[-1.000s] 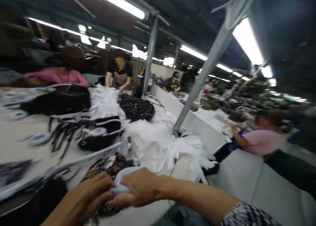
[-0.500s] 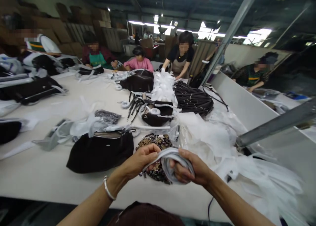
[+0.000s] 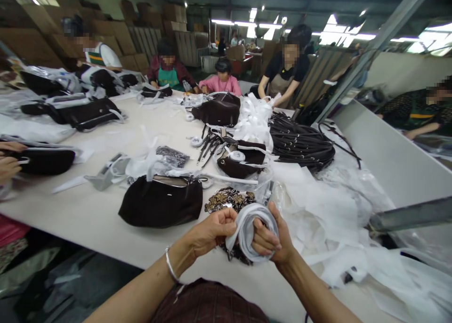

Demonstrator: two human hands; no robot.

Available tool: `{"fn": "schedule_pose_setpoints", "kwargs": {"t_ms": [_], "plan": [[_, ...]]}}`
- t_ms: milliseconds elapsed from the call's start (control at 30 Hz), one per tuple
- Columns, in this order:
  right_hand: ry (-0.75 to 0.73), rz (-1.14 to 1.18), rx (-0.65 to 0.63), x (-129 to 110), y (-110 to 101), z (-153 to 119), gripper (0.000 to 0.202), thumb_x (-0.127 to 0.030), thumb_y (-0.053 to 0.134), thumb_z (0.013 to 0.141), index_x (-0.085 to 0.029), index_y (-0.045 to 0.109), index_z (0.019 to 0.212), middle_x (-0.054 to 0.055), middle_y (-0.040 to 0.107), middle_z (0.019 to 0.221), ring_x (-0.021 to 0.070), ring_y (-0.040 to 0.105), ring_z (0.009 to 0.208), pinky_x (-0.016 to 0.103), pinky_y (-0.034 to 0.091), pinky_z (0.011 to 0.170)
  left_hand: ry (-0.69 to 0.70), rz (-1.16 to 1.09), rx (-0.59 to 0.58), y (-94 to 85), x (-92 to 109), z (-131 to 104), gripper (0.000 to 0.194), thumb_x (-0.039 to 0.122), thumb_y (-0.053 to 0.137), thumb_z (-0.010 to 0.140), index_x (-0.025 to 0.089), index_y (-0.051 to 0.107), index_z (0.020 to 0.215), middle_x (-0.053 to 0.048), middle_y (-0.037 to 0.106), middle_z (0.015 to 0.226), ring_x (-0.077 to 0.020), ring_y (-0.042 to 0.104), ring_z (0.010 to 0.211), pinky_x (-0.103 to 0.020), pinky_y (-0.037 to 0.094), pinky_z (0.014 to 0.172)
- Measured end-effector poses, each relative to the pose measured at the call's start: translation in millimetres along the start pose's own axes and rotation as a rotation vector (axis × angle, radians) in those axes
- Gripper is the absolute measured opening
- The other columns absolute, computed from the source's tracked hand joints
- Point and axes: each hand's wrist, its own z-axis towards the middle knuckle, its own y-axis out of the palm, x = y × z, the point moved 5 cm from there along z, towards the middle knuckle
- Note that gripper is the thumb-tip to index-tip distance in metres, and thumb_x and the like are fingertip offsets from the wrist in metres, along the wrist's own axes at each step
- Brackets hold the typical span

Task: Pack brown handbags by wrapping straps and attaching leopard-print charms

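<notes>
A coiled roll of pale grey-white strap (image 3: 249, 219) is held in front of me above the table. My right hand (image 3: 273, 240) is closed on it, its fingers curled through the middle of the coil and its thumb up along the outer side. At the coil's left edge, my left hand (image 3: 215, 229) pinches the strap between thumb and fingers. Beneath and behind the roll lies a heap of brown-and-gold patterned pieces with metal rings (image 3: 229, 199), partly hidden by the hands. A dark brown bag (image 3: 162, 201) rests on the table left of my left hand.
Beyond the hands are a small dark bag (image 3: 243, 165), a bundle of black straps (image 3: 300, 141) and a pile of white strips (image 3: 252, 118). White sheets (image 3: 307, 200) cover the right side. Several people work around the table (image 3: 88, 205); a metal post (image 3: 374, 54) leans at right.
The strap's loose end has been wound in, so the coil looks rounder and now faces me. My left hand has come closer to it. The view has swung left.
</notes>
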Motion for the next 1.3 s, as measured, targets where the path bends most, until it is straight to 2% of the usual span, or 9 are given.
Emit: {"fn": "schedule_pose_setpoints", "kwargs": {"t_ms": [133,233,333,433,600,767,900,1100,1300], "plan": [[-0.013,0.057,-0.075,2,-14,6,0.082,-0.067,0.022,0.098,-0.003,0.072,0.089,-0.009,0.034,0.031,0.0026,0.016,0.022,0.014,0.026,0.029,-0.006,-0.005,-0.004,1.7,-7,3,0.048,0.037,0.089,0.062,0.015,0.058,0.092,0.001,0.056,0.081,-0.0079,0.054,0.065,-0.019,0.043,0.059],[0.022,0.004,-0.018,7,-30,10,0.086,-0.076,0.023,0.092,-0.007,0.070,0.069,-0.005,0.035,0.029,0.0053,0.023,0.022,0.017,0.025,0.028,-0.005,-0.010,-0.060,6.0,-10,3,0.053,0.043,0.090,0.057,0.014,0.059,0.090,0.000,0.056,0.079,-0.0114,0.057,0.069,-0.023,0.045,0.065],[0.074,-0.088,0.227,14,-56,11,0.082,-0.083,0.032,0.084,-0.015,0.054,0.045,0.000,0.038,0.031,0.0095,0.036,0.030,0.020,0.030,0.032,0.033,0.100,-0.068,5.2,-9,1,0.054,0.040,0.090,0.058,0.014,0.060,0.096,-0.001,0.058,0.080,-0.0121,0.055,0.068,-0.023,0.043,0.062],[0.017,-0.121,0.553,18,-83,10,0.067,-0.076,0.046,0.084,-0.019,0.047,0.049,0.000,0.047,0.043,0.0112,0.043,0.041,0.022,0.040,0.041,-0.002,0.275,-0.029,-2.1,-13,-1,0.049,0.037,0.086,0.062,0.013,0.063,0.098,0.000,0.057,0.076,-0.0100,0.049,0.062,-0.021,0.037,0.056],[-0.090,-0.463,0.808,39,-124,18,0.057,-0.070,0.050,0.084,-0.023,0.037,0.053,-0.003,0.044,0.049,0.0121,0.043,0.045,0.026,0.043,0.049,-0.026,0.559,0.042,-17.8,-24,-10,0.027,0.035,0.072,0.071,0.011,0.066,0.081,0.006,0.043,0.062,-0.0075,0.033,0.057,-0.021,0.023,0.053],[-0.080,-1.011,0.968,60,-164,20,0.048,-0.067,0.051,0.081,-0.020,0.056,0.071,0.000,0.056,0.061,0.0155,0.051,0.054,0.027,0.043,0.053,0.062,1.355,0.305,-51.6,-32,-31,0.013,0.026,0.067,0.076,0.016,0.061,0.071,0.003,0.050,0.067,-0.0105,0.044,0.060,-0.022,0.031,0.055],[-0.061,-1.268,0.893,73,-172,22,0.030,-0.048,0.059,0.083,-0.018,0.063,0.087,-0.001,0.061,0.070,0.0143,0.052,0.060,0.025,0.041,0.056,-0.012,1.893,0.530,-101.0,-47,-54,0.011,0.019,0.060,0.084,0.015,0.066,0.092,-0.008,0.066,0.094,-0.0203,0.062,0.082,-0.029,0.046,0.073],[0.147,-1.631,0.455,135,-166,58,0.029,-0.013,0.068,0.073,-0.021,0.070,0.101,0.000,0.066,0.082,0.0155,0.059,0.075,0.026,0.045,0.076,-0.030,1.964,0.528,-166.2,-95,-60,0.021,0.007,0.048,0.088,0.010,0.067,0.099,-0.014,0.069,0.095,-0.0246,0.066,0.092,-0.035,0.051,0.080],[0.374,-1.920,0.411,168,-188,73,0.020,-0.006,0.060,0.079,-0.016,0.072,0.090,0.009,0.071,0.096,0.0207,0.063,0.098,0.030,0.045,0.090,0.123,1.997,0.479,-191.2,-132,-64,0.026,0.016,0.043,0.096,0.011,0.068,0.099,-0.014,0.069,0.091,-0.0243,0.066,0.086,-0.035,0.052,0.077]]}}
